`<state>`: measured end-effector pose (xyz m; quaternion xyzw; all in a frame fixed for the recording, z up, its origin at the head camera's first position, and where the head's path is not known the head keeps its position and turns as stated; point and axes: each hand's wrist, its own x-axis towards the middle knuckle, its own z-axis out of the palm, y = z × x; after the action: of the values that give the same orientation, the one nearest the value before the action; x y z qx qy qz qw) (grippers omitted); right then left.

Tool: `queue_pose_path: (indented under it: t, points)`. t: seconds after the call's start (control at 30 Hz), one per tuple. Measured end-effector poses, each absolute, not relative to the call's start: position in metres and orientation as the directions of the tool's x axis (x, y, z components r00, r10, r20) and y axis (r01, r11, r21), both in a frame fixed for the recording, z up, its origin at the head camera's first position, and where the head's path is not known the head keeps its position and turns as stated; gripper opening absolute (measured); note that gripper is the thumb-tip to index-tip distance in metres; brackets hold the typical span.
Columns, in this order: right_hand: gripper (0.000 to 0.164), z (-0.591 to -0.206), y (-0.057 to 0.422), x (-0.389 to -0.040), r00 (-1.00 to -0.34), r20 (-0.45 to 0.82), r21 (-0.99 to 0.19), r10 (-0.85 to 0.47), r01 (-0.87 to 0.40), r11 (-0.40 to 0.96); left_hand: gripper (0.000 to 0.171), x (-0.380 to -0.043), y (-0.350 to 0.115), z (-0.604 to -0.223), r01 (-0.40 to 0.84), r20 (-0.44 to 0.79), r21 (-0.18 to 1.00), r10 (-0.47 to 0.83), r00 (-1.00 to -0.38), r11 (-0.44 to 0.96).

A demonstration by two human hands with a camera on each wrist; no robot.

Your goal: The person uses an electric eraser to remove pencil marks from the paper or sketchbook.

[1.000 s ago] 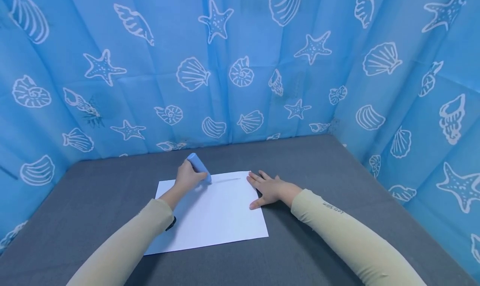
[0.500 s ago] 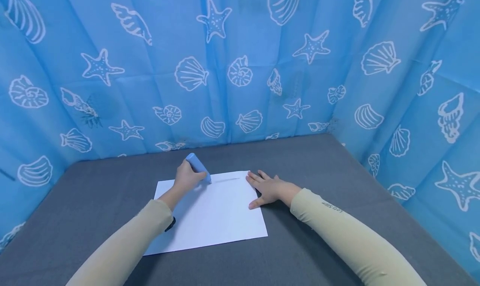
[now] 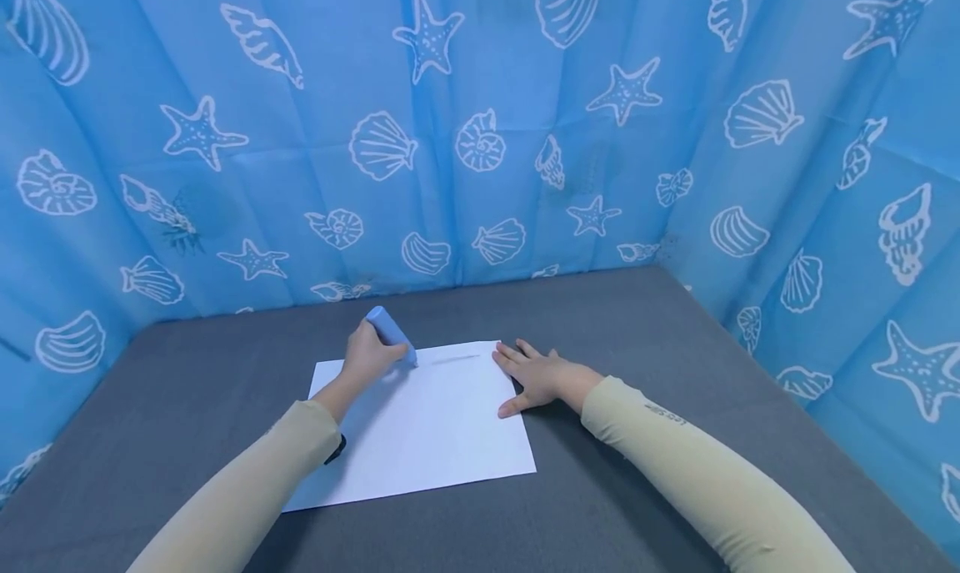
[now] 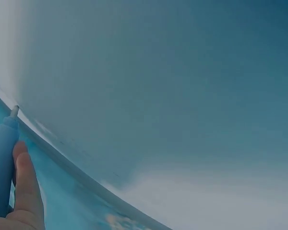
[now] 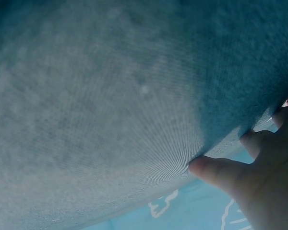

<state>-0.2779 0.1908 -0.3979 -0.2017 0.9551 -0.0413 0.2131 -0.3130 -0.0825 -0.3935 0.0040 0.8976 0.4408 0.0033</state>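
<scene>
A sheet of white paper [image 3: 442, 427] lies flat on the grey tabletop, with a thin grey line [image 3: 456, 359] near its far edge. My left hand [image 3: 365, 354] holds a thick blue pen-like tool [image 3: 390, 336] over the sheet, its barrel leaning away to the left. In the left wrist view, this blue tool [image 4: 4, 163] has a narrow neck and a greyish tip, which is at the paper just left of the line. My right hand [image 3: 536, 381] rests with spread fingers on the paper's right edge. The right wrist view shows its thumb and fingers [image 5: 216, 171] extended.
Grey cloth covers the table [image 3: 600, 314] around the paper. A blue curtain [image 3: 480, 72] with white shell and starfish prints hangs along the back and right side. A dark band [image 3: 336, 449] shows at the left wrist.
The left hand and the blue tool shift slightly left along the paper's far edge in the last half second. The right hand stays in place on the sheet.
</scene>
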Motion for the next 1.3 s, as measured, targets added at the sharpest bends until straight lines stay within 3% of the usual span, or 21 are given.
queue_pose_path:
  t: [0.17, 0.4, 0.63, 0.87, 1.1, 1.3]
  points:
    - [0.103, -0.398, 0.191, -0.277, -0.824, -0.392, -0.177, -0.41, -0.369, 0.912, 0.061, -0.312, -0.074, -0.392, 0.042, 0.007, 0.791, 0.058, -0.998, 0.611]
    - [0.103, -0.398, 0.191, -0.278, -0.829, -0.381, -0.162, -0.409, -0.376, 0.912, 0.059, -0.311, -0.086, -0.392, 0.01, 0.012, 0.781, 0.0, -1.0, 0.625]
    - [0.103, -0.398, 0.191, -0.277, -0.823, -0.389, -0.161, -0.413, -0.381, 0.911, 0.06, -0.313, -0.073, -0.394, 0.058, 0.027, 0.784, 0.059, -0.998, 0.619]
    - [0.103, -0.398, 0.192, -0.278, -0.826, -0.383, -0.165, -0.415, -0.38, 0.91, 0.058, -0.311, -0.088, -0.393, -0.005, 0.007, 0.794, -0.018, -1.0, 0.608]
    - [0.103, -0.398, 0.191, -0.277, -0.824, -0.383, -0.167, -0.417, -0.382, 0.909, 0.061, -0.311, -0.076, -0.392, 0.044, 0.015, 0.798, 0.052, -0.999, 0.601]
    - [0.103, -0.396, 0.191, -0.277, -0.825, -0.383, -0.166, -0.415, -0.381, 0.91, 0.061, -0.308, -0.082, -0.393, 0.018, 0.004, 0.794, 0.024, -1.0, 0.608]
